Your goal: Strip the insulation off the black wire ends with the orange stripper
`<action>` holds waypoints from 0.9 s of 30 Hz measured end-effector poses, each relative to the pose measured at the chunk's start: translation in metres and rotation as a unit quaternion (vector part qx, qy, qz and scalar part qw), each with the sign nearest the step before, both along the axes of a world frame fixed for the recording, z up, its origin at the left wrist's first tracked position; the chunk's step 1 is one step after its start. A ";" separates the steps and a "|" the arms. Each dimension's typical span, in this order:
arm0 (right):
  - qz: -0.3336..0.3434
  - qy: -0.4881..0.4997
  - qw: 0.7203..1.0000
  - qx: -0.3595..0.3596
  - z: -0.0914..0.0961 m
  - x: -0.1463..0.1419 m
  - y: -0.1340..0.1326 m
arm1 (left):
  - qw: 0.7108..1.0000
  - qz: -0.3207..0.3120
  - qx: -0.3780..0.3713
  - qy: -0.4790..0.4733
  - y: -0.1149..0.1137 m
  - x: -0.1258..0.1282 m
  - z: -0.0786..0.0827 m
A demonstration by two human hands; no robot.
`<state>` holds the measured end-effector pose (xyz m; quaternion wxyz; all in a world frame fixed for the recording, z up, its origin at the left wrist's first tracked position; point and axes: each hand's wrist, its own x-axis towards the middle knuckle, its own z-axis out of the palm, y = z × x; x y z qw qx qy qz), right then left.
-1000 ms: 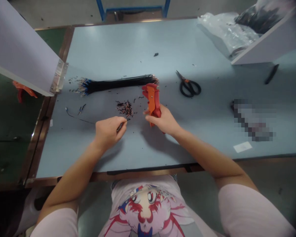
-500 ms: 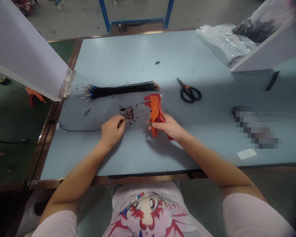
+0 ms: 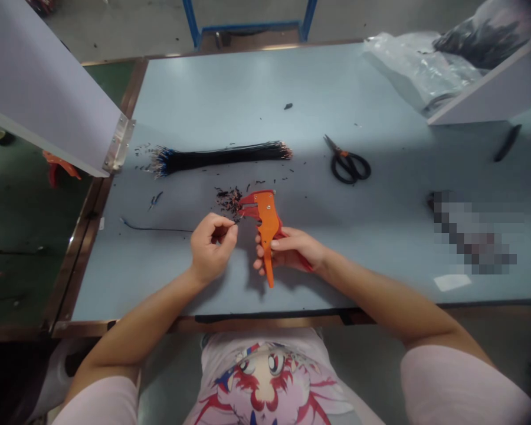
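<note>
Whatever the left hand (image 3: 213,248) pinches is too small to tell.

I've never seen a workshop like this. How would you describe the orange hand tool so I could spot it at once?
On the pale blue workbench, find the long bundle of black wires. Just below it, the person's right hand holds a wire stripper. Its bright orange and red body sets it apart from the black-handled scissors lying to the right.

Wire stripper (image 3: 268,230) beside wire scraps (image 3: 228,200)
</note>
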<state>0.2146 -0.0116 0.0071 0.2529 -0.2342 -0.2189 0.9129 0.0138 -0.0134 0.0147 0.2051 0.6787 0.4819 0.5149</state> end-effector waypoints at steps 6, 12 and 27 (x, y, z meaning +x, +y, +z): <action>0.019 0.025 0.999 -0.015 -0.001 0.000 -0.001 | 0.999 -0.032 -0.011 0.026 -0.001 0.001 -0.003; 0.027 0.033 0.999 -0.001 0.001 0.000 -0.002 | 0.998 -0.038 -0.001 0.054 -0.001 0.002 -0.003; 0.034 0.076 0.995 0.045 0.009 -0.003 -0.013 | 0.995 -0.072 -0.059 -0.029 -0.013 0.011 -0.004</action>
